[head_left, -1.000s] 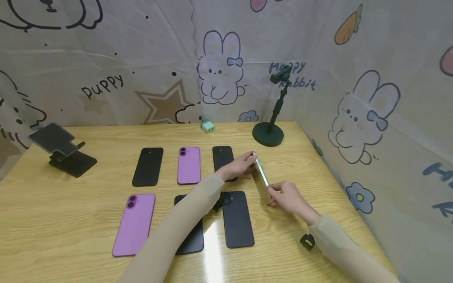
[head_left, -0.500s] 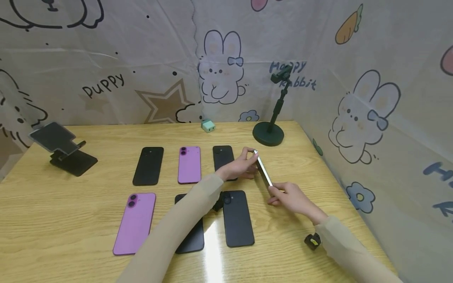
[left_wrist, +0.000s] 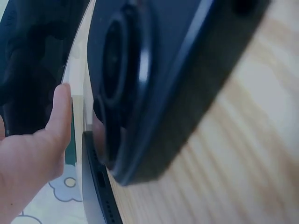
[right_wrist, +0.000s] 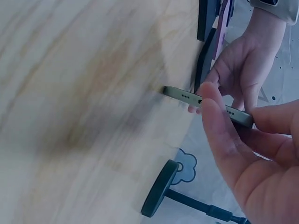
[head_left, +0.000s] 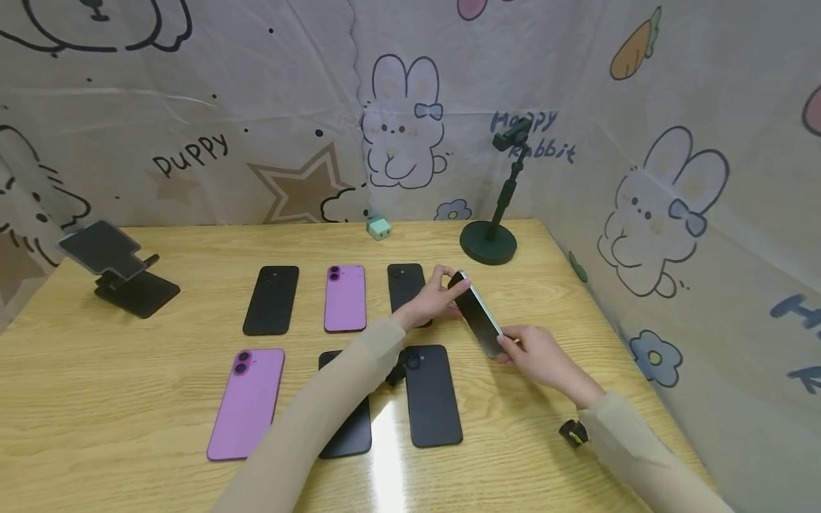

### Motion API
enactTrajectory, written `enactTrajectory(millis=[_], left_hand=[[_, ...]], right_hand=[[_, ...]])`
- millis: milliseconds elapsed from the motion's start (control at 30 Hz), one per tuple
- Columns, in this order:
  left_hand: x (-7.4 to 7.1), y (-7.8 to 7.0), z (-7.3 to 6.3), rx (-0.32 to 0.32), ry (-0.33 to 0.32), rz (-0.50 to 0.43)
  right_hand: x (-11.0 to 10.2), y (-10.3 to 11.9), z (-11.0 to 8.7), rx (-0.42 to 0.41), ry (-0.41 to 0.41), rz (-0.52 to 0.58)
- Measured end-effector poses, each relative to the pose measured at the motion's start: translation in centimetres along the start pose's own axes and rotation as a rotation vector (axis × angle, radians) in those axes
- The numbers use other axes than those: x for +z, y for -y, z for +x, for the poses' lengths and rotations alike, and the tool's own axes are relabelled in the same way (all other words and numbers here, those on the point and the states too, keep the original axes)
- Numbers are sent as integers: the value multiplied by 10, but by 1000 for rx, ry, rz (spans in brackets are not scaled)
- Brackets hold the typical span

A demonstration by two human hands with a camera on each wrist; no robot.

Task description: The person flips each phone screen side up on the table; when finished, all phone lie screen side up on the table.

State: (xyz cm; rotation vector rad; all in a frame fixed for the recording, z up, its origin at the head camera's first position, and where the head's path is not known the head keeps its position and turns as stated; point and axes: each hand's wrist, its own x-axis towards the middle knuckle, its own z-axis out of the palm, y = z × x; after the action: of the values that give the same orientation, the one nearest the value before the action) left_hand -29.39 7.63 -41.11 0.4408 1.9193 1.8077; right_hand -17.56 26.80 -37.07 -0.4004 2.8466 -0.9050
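Note:
A smartphone (head_left: 477, 320) with a dark screen and a pale metal edge is held tilted above the right part of the table, between both hands. My left hand (head_left: 431, 299) pinches its far end, thumb on the near edge. At the near end, my right hand (head_left: 539, 358) grips the lower corner. The left wrist view has the left thumb along the edge of the glossy screen (left_wrist: 37, 51). From the right wrist, the phone's end with its speaker holes (right_wrist: 180, 95) shows between the right thumb and fingers. The phone's back is hidden in the head view.
Black phones (head_left: 432, 395) and purple phones (head_left: 246, 402) lie in two rows on the wooden table (head_left: 128, 399). A black phone stand (head_left: 137, 292) is at left. At the back are a mint charger (head_left: 379, 228) and a dark green stand (head_left: 489, 242); a patterned curtain hangs behind.
The phone has turned from nearly edge-on so that its dark screen faces the head camera. The right hand has moved slightly right and up with it; the left hand stays at the far end.

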Motion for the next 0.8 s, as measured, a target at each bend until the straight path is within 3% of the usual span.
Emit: enactTrajectory(millis=[233,467,633,800], left_hand=[[2,-7,-4,23,-63,92],[3,-3,1,24,-153,203],[2,-2,0,30,-167,238],[0,-2,-1,32,-164,261]], right_hand=[[-2,6,-1,-28,-35,-31],[1,2,-1,77,23,134],[4,-3,-1,157,41,221],[4,-5,1,179,62,238]])
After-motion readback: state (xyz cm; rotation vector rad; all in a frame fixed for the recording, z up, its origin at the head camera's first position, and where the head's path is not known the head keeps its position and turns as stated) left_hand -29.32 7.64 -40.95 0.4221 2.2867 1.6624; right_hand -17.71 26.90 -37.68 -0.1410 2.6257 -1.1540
